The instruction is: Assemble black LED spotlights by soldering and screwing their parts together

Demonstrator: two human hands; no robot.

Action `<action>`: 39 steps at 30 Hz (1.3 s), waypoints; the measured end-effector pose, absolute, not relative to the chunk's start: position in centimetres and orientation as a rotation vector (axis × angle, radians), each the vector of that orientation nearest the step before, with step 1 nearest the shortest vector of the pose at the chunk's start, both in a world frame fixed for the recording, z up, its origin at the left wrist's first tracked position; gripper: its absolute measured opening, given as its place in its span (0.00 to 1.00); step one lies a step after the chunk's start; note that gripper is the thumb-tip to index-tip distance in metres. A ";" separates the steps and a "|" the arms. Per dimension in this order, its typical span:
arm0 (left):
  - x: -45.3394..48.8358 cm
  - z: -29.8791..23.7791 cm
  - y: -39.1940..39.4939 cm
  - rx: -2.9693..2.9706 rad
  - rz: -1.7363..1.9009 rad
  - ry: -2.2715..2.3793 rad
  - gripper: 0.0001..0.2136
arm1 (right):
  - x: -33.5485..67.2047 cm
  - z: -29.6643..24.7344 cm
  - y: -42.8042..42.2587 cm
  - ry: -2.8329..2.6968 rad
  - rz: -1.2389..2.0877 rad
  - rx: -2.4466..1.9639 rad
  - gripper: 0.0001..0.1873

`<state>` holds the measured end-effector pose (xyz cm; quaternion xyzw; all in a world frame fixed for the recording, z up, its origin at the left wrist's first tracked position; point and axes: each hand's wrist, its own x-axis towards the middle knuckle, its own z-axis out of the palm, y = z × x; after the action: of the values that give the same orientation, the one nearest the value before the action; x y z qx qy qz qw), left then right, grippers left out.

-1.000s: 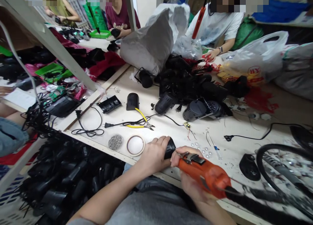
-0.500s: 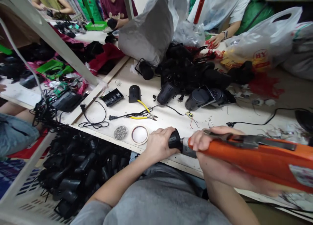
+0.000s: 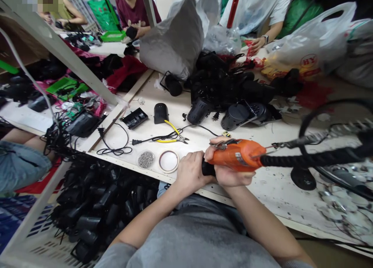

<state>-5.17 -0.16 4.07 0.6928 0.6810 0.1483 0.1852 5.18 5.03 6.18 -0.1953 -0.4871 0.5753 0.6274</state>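
My left hand (image 3: pixel 190 170) is wrapped round a small black plastic housing (image 3: pixel 207 167) at the table's front edge. Gripped in my right hand (image 3: pixel 230 176) is an orange power screwdriver (image 3: pixel 236 155), its body pointing left at the housing. The driver's tip is hidden behind my fingers and the housing. To the left of my left hand lie a roll of tape (image 3: pixel 169 161) and a round dish of small metal screws (image 3: pixel 145 159). Yellow-handled cutting pliers (image 3: pixel 175 135) rest beyond them, beside a black power cord (image 3: pixel 151 137).
Black housings (image 3: pixel 199 110) and a dark heap (image 3: pixel 227 81) lie across the table's far side. A crate (image 3: pixel 32 237) full of black parts stands below left. White parts (image 3: pixel 346 198) are piled at right. The driver's black cable (image 3: pixel 309 157) runs right. Other people sit opposite.
The orange screwdriver has swung from lying low across the right side to a more upright, foreshortened pose close to the housing. My right hand has moved left with it; my left hand keeps its hold.
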 end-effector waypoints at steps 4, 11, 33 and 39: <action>-5.1 4.5 0.1 1.877 0.392 1.955 0.19 | 4.5 5.3 4.8 -1.106 1.242 -0.457 0.43; -5.2 5.1 0.5 1.738 0.375 1.986 0.23 | 4.3 5.2 6.2 -1.112 1.316 -0.425 0.42; -7.9 0.9 -3.9 1.812 1.182 1.726 0.33 | 4.8 9.1 3.5 -1.169 1.340 -0.345 0.43; -7.7 -0.2 -4.5 1.700 1.370 1.795 0.28 | 3.6 8.9 2.5 -1.183 1.488 -0.227 0.45</action>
<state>-7.75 -4.51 -0.21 0.5941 0.6272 0.4786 0.1570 3.61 2.52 8.89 -0.0971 -0.5053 0.6355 0.5757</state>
